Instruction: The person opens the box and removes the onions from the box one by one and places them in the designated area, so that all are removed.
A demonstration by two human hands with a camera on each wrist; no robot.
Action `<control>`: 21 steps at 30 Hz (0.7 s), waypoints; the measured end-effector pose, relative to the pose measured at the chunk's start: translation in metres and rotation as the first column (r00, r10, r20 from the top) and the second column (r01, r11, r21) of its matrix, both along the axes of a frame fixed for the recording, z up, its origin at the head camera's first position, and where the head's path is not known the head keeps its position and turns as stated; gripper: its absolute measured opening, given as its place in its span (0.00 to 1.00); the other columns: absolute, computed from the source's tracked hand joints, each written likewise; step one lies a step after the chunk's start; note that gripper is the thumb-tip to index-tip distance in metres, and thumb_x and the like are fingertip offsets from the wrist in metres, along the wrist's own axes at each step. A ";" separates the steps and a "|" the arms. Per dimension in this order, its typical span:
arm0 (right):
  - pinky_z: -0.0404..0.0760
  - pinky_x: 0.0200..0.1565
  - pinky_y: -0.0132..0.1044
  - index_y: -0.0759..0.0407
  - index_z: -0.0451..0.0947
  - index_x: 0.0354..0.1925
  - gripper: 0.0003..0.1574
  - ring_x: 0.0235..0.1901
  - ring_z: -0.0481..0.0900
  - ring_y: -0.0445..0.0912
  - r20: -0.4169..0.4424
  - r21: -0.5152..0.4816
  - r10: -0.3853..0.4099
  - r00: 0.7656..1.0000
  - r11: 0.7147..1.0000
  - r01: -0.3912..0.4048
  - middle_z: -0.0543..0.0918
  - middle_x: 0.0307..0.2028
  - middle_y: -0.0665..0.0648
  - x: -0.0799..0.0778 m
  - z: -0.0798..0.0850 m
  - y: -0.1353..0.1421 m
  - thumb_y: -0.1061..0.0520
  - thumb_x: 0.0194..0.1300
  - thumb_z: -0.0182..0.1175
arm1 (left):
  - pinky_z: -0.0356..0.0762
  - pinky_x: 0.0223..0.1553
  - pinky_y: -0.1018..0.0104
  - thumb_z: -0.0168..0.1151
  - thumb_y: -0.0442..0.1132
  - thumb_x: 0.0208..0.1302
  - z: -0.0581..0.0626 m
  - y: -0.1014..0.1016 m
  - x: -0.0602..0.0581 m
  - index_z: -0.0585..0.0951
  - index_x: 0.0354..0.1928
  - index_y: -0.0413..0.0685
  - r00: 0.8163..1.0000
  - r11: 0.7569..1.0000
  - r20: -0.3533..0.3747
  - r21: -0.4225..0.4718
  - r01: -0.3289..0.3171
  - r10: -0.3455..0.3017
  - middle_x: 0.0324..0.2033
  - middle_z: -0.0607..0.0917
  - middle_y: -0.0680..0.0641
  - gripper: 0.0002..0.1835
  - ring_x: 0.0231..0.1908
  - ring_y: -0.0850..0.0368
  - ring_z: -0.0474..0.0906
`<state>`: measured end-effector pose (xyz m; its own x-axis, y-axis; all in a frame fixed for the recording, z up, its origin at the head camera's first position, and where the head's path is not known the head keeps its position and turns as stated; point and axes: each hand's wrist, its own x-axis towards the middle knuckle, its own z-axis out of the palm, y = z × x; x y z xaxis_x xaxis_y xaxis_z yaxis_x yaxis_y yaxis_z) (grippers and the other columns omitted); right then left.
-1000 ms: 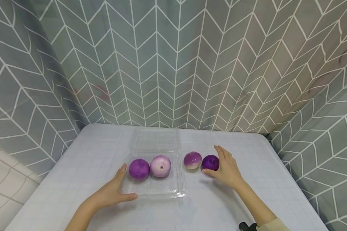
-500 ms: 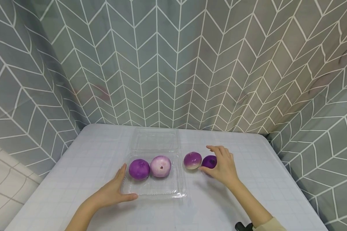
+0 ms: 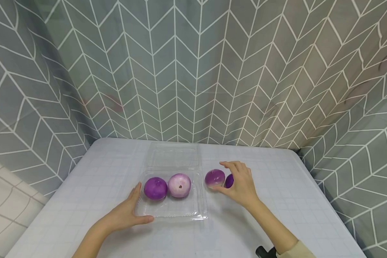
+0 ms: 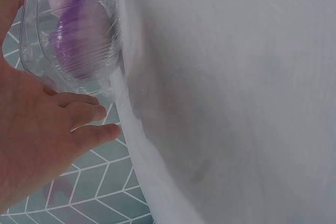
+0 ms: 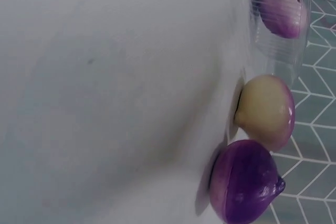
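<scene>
In the head view, a clear plastic clamshell box [image 3: 193, 211] lies with its lid flipped back. A purple onion [image 3: 155, 188] and a pale pinkish onion [image 3: 179, 185] sit side by side in it. My left hand [image 3: 125, 214] rests at the box's left front corner, fingers along the side and thumb at the front edge. To the right of the box, a purple-and-cream onion [image 3: 214, 178] stands on the table beside a dark purple onion [image 5: 244, 182]. My right hand [image 3: 240, 184] has its thumb low in front of the two-tone onion and its fingers spread above, partly hiding the dark one.
The table [image 3: 84, 186] has a white cloth and rounded far corners. A grey curtain [image 3: 187, 71] with white chevron lines hangs behind it and along both sides. A black object [image 3: 265, 252] sits by the right sleeve at the bottom.
My right hand has moved left, from around the dark purple onion to the two-tone one. The left hand, the box and the onions stay where they were.
</scene>
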<state>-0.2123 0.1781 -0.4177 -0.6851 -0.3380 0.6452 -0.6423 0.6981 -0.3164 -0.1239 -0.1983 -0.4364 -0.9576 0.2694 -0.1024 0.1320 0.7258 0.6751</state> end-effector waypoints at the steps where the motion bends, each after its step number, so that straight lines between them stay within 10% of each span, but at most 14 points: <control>1: 0.65 0.45 0.47 0.51 0.74 0.56 0.53 0.48 0.70 0.51 -0.002 0.001 0.005 1.000 1.000 -0.005 0.75 0.46 0.53 0.000 0.001 -0.002 0.41 0.29 0.82 | 0.50 0.63 0.33 0.72 0.59 0.50 0.000 0.000 0.000 0.38 0.72 0.27 1.000 1.000 0.001 0.000 0.000 0.000 0.70 0.43 0.24 0.67 0.68 0.27 0.42; 21: 0.69 0.48 0.46 0.46 0.72 0.61 0.55 0.50 0.72 0.47 -0.025 0.034 0.166 0.986 0.986 -0.165 0.77 0.49 0.50 0.003 0.001 -0.052 0.39 0.33 0.81 | 0.50 0.63 0.33 0.72 0.59 0.50 0.000 -0.001 0.000 0.38 0.72 0.27 1.000 1.000 0.000 -0.001 0.004 -0.004 0.70 0.42 0.25 0.67 0.69 0.27 0.41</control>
